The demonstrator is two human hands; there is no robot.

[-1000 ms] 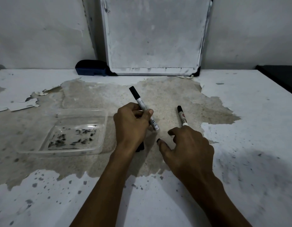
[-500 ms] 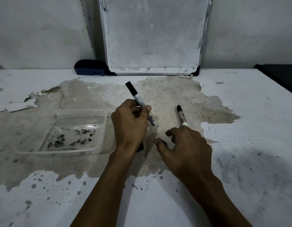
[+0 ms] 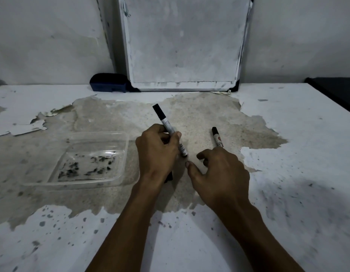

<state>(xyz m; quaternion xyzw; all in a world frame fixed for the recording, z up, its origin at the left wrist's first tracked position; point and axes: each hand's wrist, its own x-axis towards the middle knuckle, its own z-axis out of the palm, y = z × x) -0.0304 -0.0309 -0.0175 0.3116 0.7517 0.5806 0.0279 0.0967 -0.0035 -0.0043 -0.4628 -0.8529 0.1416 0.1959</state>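
My left hand (image 3: 158, 152) grips a white marker (image 3: 166, 124) by its middle. Its black cap points up and away from me, its lower end towards my right hand. A second marker (image 3: 216, 136) with a black cap lies on the bare patch of the table (image 3: 307, 154). My right hand (image 3: 219, 173) hovers over that marker's near end with loosely curled fingers that hide the end. Its thumb is spread to the left, away from the marker. A dark object (image 3: 168, 177) shows partly under my left wrist.
A clear plastic tray (image 3: 119, 138) with black specks inside lies left of my hands. A whiteboard (image 3: 182, 46) leans on the wall at the back, with a dark blue eraser (image 3: 109, 85) beside it. A dark surface (image 3: 337, 91) borders the table's right edge.
My left hand has shifted the held marker slightly. A small dark bit seen by my right thumb earlier no longer shows. The lying marker has not moved.
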